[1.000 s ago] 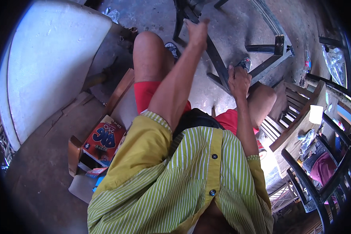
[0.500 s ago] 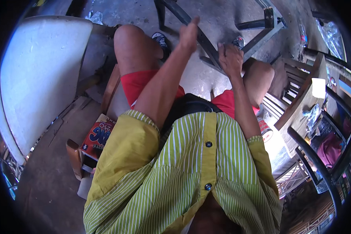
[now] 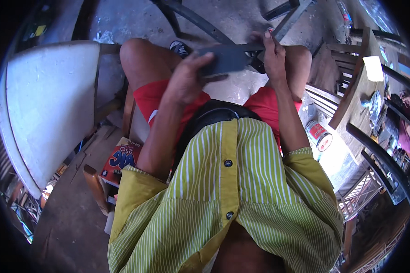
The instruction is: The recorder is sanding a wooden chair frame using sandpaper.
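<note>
My left hand (image 3: pixel 189 78) grips a dark grey flat piece (image 3: pixel 227 60), thumb on top and fingers underneath. Motion blurs the piece, so its kind is unclear. It lies across a dark frame (image 3: pixel 205 26) of straight bars and hides part of where the bars meet. Between my knees, my right hand (image 3: pixel 274 57) is closed at the frame's near end, beside the right edge of the flat piece. Its grip is partly hidden.
A large white curved panel (image 3: pixel 54 104) stands at my left. Next to my seat are a red box (image 3: pixel 120 159) and a wooden armrest (image 3: pixel 95 186). To the right are a red-labelled can (image 3: pixel 319 135), a slatted wooden piece (image 3: pixel 351 100) and black curved bars (image 3: pixel 373 154).
My left hand has come back toward me from the frame's bar, and the dark grey flat piece now shows in it. My right hand stays by the frame's near end; the view has shifted.
</note>
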Tool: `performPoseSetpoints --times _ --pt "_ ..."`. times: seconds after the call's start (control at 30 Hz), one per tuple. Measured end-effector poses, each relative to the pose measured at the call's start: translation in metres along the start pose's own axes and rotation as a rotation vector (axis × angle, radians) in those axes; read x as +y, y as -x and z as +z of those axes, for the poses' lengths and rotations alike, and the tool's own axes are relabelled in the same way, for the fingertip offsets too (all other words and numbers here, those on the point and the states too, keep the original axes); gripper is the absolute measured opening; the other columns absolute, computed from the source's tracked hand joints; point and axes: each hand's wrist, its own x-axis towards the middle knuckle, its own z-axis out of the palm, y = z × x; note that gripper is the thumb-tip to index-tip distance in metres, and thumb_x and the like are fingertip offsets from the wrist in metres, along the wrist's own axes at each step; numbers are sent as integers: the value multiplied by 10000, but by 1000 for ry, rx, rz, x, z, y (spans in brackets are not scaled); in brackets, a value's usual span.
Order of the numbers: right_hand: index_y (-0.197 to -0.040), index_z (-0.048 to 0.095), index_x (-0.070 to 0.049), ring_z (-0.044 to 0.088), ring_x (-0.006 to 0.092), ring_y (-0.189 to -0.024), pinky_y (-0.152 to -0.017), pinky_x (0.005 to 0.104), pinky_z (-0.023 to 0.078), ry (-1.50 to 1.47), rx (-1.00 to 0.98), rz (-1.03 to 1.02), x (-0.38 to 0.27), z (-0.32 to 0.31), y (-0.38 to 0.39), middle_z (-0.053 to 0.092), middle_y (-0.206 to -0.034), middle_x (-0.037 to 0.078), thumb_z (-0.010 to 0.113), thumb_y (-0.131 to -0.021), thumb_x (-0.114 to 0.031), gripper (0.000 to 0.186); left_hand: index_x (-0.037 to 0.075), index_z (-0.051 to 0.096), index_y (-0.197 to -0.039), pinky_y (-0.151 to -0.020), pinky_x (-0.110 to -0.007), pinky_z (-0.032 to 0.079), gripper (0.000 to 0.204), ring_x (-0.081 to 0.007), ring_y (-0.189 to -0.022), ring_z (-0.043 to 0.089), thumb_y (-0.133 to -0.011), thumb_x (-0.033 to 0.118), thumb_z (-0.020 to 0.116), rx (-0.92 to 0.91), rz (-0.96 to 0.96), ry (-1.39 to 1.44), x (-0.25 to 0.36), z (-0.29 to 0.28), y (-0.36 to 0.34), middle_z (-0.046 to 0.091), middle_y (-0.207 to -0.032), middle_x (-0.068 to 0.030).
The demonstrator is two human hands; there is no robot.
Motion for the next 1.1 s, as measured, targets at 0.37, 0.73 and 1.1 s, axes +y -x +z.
performPoseSetpoints --times 0.37,0.73,1.1 --pt "-1254 539 -114 564 115 -781 -694 277 488 41 -505 140 -36 -49 47 615 -929 49 517 -919 -411 449 -17 522 -1140 -773 -314 496 323 -172 -891 596 -896 191 558 -122 -29 -401 -10 44 -16 599 -1025 -87" --pt "-1172 539 -59 627 257 -844 -755 333 500 308 330 -203 -20 -86 37 628 -995 152 514 -930 -222 294 112 477 -1223 -918 -338 327 463 -153 -1098 421 -920 462 466 505 182 -156 -39 -12 -108 461 -1211 -26" --pt "-1081 561 -47 554 371 -963 -830 411 459 710 410 -368 3 -67 12 559 -1016 184 568 -830 -118 261 45 469 -1194 -975 -421 353 553 -219 -1037 491 -945 526 360 178 80 -97 -120 -18 -138 506 -1105 -74"
